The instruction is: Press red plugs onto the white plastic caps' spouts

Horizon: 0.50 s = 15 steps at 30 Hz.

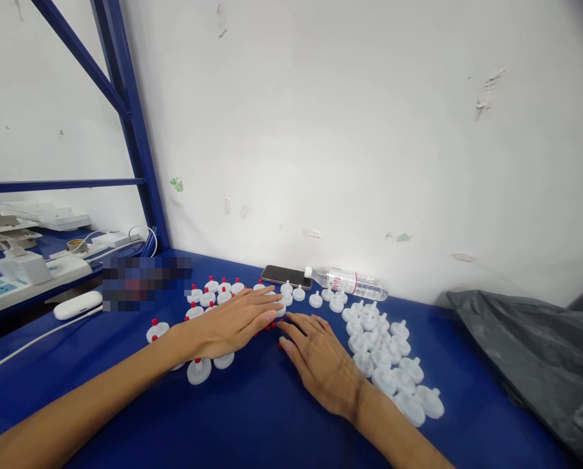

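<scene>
My left hand (245, 319) is stretched over the table, palm down, with its fingers out straight above white funnel-shaped pieces. A white disc (280, 310) shows by its thumb; I cannot tell whether they touch. My right hand (318, 358) is loosely curved, thumb and forefinger apart, beside a few small red caps (271, 325) that lie between the hands. Around and behind the left hand stand several white pieces with red caps (199, 370) on their stems. Bare-stemmed white pieces (382, 357) are crowded together to the right of my right hand.
Against the wall lie a dark phone (286, 276) and a clear plastic bottle (352, 283). A dark grey plastic sheet (526, 352) covers the right side. To the left are a white oblong device (78, 304), a power strip (51, 277) with cables, and a blue metal frame (132, 130).
</scene>
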Motion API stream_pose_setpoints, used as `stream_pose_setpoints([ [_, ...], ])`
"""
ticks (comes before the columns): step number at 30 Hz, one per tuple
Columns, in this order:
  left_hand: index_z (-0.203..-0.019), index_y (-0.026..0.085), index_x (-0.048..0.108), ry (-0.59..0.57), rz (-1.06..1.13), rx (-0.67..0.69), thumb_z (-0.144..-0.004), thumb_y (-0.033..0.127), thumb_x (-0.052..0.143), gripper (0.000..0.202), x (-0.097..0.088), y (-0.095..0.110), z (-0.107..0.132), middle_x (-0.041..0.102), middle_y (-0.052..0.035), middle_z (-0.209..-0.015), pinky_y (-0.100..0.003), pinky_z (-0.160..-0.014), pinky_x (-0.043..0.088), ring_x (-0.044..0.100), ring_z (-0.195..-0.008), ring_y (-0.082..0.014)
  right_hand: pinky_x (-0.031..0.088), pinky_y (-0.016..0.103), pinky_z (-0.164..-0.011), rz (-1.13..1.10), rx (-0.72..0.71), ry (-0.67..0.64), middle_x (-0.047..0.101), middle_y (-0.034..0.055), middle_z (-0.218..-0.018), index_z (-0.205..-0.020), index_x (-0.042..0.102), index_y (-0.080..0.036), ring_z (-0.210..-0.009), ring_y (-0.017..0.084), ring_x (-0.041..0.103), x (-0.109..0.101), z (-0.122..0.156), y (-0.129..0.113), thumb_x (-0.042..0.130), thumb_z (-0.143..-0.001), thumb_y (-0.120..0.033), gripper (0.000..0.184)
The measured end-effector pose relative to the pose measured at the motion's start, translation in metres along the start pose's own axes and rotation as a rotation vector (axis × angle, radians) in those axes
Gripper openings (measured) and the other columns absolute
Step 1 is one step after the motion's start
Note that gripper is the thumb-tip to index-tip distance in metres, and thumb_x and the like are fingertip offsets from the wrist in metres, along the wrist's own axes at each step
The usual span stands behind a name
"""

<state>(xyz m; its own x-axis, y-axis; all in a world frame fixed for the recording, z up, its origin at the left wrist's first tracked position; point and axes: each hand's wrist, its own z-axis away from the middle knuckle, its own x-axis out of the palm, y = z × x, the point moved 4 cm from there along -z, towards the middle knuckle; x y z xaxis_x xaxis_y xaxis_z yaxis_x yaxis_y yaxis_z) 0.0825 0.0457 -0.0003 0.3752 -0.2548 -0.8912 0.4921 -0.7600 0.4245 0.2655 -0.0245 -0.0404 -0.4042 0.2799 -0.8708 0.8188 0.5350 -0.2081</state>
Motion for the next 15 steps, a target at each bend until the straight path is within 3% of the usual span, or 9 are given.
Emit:
stream_pose_setpoints([
  [7,-0.152,0.037,0.053,-0.041,0.034,0.025,-0.112,0.046,0.033,0.045,-0.002,0.011,0.003,0.050,0.0044,-0.163,-0.048,-0.133,0.015,0.027,-0.160,-0.0256,0.047,0.054,-0.115,0.061,0.006,0.063,0.056,0.0123,-0.154,-0.145,0.059,-0.025,-0.140,0.028,0.055,-0.001,0.001,0.002,0.044,-0.110,-0.029,0.038],
  [11,-0.149,0.032,0.055,0.011,-0.074,0.122,-0.111,0.039,0.038,0.042,-0.004,0.022,0.001,0.053,-0.0010,-0.160,-0.047,-0.131,0.020,0.033,-0.157,-0.0272,0.046,0.052,-0.116,0.051,0.004,0.053,0.059,0.0113,-0.152,-0.146,0.057,-0.021,-0.140,0.026,0.055,0.001,0.000,0.003,0.043,-0.110,-0.029,0.039],
  [15,-0.119,0.022,0.068,0.180,-0.266,0.278,-0.108,0.027,0.046,0.025,-0.005,0.032,-0.001,0.072,-0.0080,-0.122,-0.043,-0.112,0.043,0.057,-0.128,-0.0256,0.045,0.052,-0.117,0.057,0.078,0.041,0.064,0.0123,-0.146,-0.143,0.059,-0.018,-0.136,0.027,0.058,0.004,0.000,0.005,0.044,-0.110,-0.030,0.039],
])
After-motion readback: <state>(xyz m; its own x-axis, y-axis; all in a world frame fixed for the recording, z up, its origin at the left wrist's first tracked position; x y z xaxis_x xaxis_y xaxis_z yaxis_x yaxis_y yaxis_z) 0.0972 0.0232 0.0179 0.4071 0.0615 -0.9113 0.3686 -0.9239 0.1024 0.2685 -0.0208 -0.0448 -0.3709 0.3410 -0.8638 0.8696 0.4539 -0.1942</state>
